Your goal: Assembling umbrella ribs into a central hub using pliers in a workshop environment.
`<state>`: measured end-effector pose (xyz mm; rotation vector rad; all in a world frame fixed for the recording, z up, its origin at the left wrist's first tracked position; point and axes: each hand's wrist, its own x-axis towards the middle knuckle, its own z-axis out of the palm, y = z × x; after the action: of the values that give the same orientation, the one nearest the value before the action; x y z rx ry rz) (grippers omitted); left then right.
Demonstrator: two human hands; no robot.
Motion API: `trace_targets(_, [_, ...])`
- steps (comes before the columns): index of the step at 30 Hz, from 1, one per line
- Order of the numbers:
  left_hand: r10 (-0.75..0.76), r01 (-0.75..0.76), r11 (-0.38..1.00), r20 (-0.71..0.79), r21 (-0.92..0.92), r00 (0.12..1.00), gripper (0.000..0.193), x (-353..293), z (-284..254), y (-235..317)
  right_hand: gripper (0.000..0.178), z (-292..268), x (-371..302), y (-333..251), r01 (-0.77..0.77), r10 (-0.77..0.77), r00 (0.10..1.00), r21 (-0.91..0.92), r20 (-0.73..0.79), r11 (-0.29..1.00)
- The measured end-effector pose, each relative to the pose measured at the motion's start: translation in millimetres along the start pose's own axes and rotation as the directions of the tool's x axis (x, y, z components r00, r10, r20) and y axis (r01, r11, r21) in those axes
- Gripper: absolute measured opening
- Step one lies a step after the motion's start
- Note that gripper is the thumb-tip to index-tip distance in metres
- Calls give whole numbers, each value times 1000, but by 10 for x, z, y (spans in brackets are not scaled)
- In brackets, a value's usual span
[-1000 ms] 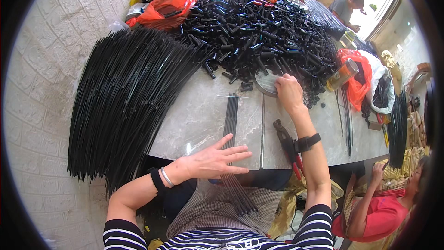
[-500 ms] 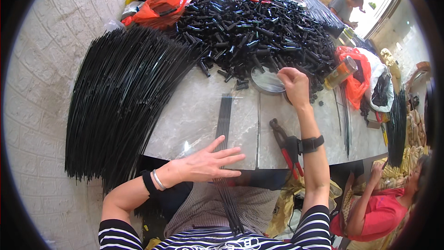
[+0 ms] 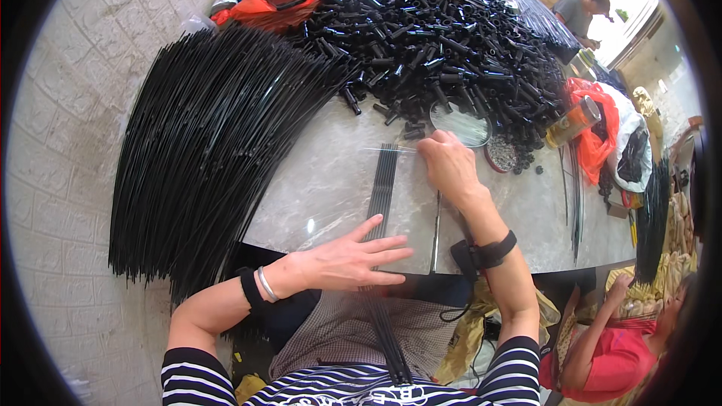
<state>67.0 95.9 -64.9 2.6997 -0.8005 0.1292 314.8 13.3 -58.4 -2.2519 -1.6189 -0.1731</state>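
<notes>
1. Two hands on one small bundle of thin black rods (image 3: 383, 184), lying flat on the marble table (image 3: 323, 180), near ends overhanging the near edge.
2. Left hand (image 3: 342, 262) spread wide, palm pressing the rods down, gripping nothing.
3. Right hand (image 3: 449, 165) at the far rod tips, fingers curled; pinching or only touching, cannot tell.
4. Likely step: squaring up the tips. Next move: steady downward pressure and gentle nudging.
5. Far behind, heap of black tubes (image 3: 451, 37); left, fan of long rods (image 3: 210, 143).
</notes>
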Motion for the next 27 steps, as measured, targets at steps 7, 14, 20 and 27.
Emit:
trace_targets(7, [-8,8,1000,0,-3,1000,49,-8,32,-10,13,21,26,-14,-3,3,1000,-18,6,1000])
trace_targets(14, [-36,39,998,53,-56,998,56,0,13,3,14,26,17,-32,-6,5,999,-12,-44,1000])
trace_targets(20, [-34,37,998,67,-46,997,56,5,-2,-1,12,83,62,-41,29,-30,998,-23,-60,999])
trace_targets(27, [-32,36,997,57,-69,998,55,4,0,-5,6,160,141,-96,83,-88,996,-186,-20,979])
